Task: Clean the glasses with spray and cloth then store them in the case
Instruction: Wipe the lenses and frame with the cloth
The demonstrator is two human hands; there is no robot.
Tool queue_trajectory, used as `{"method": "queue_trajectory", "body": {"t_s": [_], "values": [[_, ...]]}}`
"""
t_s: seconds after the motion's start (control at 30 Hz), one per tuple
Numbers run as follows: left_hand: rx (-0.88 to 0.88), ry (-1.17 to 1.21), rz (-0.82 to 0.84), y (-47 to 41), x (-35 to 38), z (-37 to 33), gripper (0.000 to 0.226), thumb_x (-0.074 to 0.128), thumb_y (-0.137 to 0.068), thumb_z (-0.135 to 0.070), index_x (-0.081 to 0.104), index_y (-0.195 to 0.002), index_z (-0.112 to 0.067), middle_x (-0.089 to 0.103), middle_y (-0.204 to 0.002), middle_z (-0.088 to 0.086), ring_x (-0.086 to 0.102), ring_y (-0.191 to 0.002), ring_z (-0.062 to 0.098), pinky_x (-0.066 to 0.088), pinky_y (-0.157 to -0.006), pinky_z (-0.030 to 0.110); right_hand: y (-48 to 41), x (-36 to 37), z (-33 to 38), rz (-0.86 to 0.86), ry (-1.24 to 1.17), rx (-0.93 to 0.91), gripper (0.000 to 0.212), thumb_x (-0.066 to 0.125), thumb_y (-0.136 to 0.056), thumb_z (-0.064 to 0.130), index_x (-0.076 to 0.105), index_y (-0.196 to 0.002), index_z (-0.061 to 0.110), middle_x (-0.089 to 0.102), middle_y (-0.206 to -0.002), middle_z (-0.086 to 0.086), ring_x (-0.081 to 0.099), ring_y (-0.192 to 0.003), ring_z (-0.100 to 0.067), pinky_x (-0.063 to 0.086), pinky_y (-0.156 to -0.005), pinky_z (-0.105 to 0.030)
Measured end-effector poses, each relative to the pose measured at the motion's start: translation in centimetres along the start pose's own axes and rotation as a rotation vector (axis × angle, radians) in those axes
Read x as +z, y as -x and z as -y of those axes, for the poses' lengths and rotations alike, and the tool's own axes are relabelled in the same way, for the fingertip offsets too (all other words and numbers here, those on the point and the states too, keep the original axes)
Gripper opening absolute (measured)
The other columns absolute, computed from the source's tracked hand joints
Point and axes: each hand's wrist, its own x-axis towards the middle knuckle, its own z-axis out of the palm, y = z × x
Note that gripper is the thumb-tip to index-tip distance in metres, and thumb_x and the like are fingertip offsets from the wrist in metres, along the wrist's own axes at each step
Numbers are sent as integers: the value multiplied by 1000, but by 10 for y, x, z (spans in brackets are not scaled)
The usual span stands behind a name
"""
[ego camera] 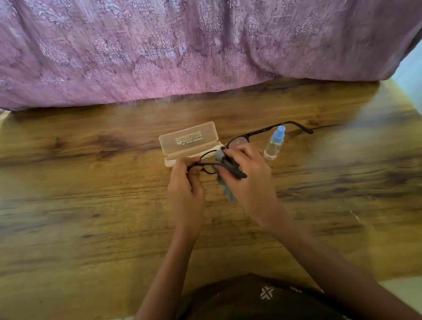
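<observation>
Both hands work above the middle of the brown wood-grain table [76, 204]: the left hand [185, 187] pinches the dark thin-framed glasses [239, 140] at one end, and the right hand [247, 179] pinches the grey cleaning cloth [226, 190] around a lens. Wiping well likely means light, even pressure with the frame braced, not bent. Just beyond, the open translucent beige plastic case [189, 142] and small clear spray bottle with blue cap [274, 143] crowd the far side, while bare tabletop spreads left, right and nearer the body

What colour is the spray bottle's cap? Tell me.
Light blue, on the spray bottle with clear liquid; seen in the head view.

Grey cloth [225, 190], blue-capped spray bottle [274, 144]
</observation>
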Motion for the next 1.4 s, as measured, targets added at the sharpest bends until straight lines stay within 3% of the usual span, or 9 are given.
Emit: {"method": "queue_trajectory", "body": {"t_s": [0.2, 0.43, 0.57, 0.7, 0.8, 0.93, 1.03, 1.3, 1.4], "values": [[-23, 15, -5, 1, 2, -2, 29, 45, -95, 4, 55, -105, -21, 65, -98, 4, 65, -88, 15, 52, -75, 20, 11, 8, 7, 6, -54, -49, 20, 71, -84, 2, 69, -104, 2, 64, -94, -8, 63, -80, -16, 55, -69, -27], [-20, 29, -20, 1, 3, -1, 28, 45, -96, 3, 55, -103, -23, 65, -96, 4, 65, -85, 12, 49, -72, 14, 6, 8, 7, 9, -49, 2, 21, 68, -85, 3, 69, -106, 2, 62, -96, -5, 54, -82, -3, 45, -75, -12], [-39, 29, -20, 0, 3, 0, 28, 45, -96, 3, 54, -102, -23, 65, -96, 5, 63, -83, 13, 49, -71, 16, 10, 10, 10, 40, -54, -28, 20, 69, -85, 0, 69, -105, 2, 63, -96, -7, 60, -81, -11, 51, -71, -20], [-41, 20, -23, 0, 3, 0, 30, 45, -94, 5, 53, -101, -23, 64, -93, 2, 58, -78, 10, 43, -70, 10, 9, 11, 12, 33, -114, -82, 19, 69, -86, -2, 68, -104, 1, 64, -96, -7, 60, -84, -8, 51, -76, -16], [-47, 44, -18, -2, 2, 1, 30, 45, -94, 7, 53, -101, -21, 62, -92, 2, 58, -79, 13, 44, -71, 15, 6, 10, 13, 25, -188, -83, 22, 70, -85, -3, 67, -107, 1, 65, -96, -10, 66, -83, -18, 58, -72, -31], [-33, 52, -7, -1, 2, 2, 30, 46, -95, 7, 53, -101, -21, 64, -94, 7, 62, -84, 18, 49, -72, 20, 2, 9, 15, 7, -210, -59, 33, 67, -86, -1, 57, -111, 17, 65, -93, -12, 66, -81, -25, 58, -67, -40], [-12, 45, -20, -1, 2, 3, 28, 45, -93, 10, 55, -101, -15, 64, -95, 8, 63, -85, 19, 49, -74, 18, -1, 9, 8, -6, -132, -33, 21, 67, -85, -1, 68, -106, 2, 62, -92, -13, 63, -79, -26, 56, -64, -43], [-19, 49, -32, -4, 0, 2, 31, 45, -93, 10, 55, -101, -19, 64, -94, 3, 63, -85, 11, 45, -74, 11, 10, 9, 8, 15, -59, -49, 15, 73, -81, -2, 69, -95, 0, 60, -85, -8, 58, -70, -15, 49, -61, -23], [-28, 53, -16, -2, 0, 2, 31, 45, -94, 7, 53, -100, -23, 62, -93, -1, 61, -83, 12, 46, -72, 15, 12, 11, 10, 49, -74, -70, 16, 71, -85, 1, 70, -101, 1, 61, -92, -7, 57, -79, -11, 48, -71, -16]]}}
